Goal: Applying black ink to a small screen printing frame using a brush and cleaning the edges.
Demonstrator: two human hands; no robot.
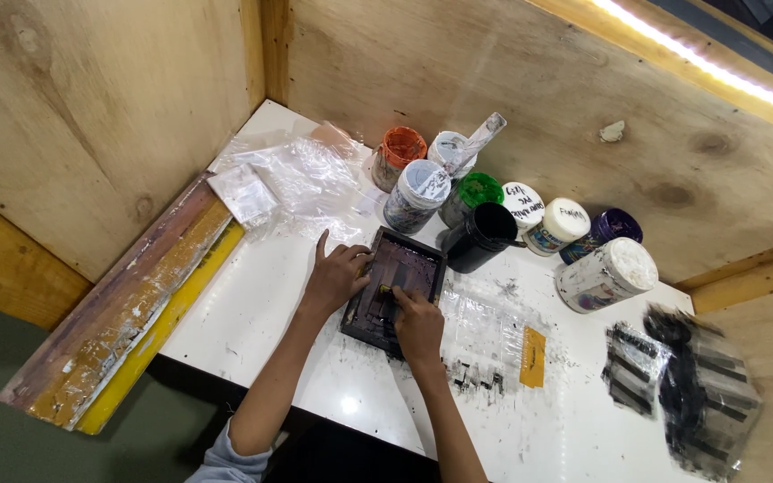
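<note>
On the white table [252, 313], near the row of paint jars [530, 219], lies a small dark printing frame [395, 288], which looks rigid and light but likely ink-slick, so its bare outer rim seems the safest grip. Pressed flat with fingers spread, the left hand [336, 275] steadies its left edge, while the right hand [417, 324] is closed around 1 small tool [386, 290] on its screen.

A white, ink-smeared table [252, 309] fits into a plywood corner; on it lie a dark printing frame [395, 288], crumpled clear plastic bags [301, 183], a cluster of paint jars [503, 219], an orange strip [533, 357], ink-blackened plastic sheets [691, 380]; long wooden bars [127, 309] rest along its left edge.
</note>
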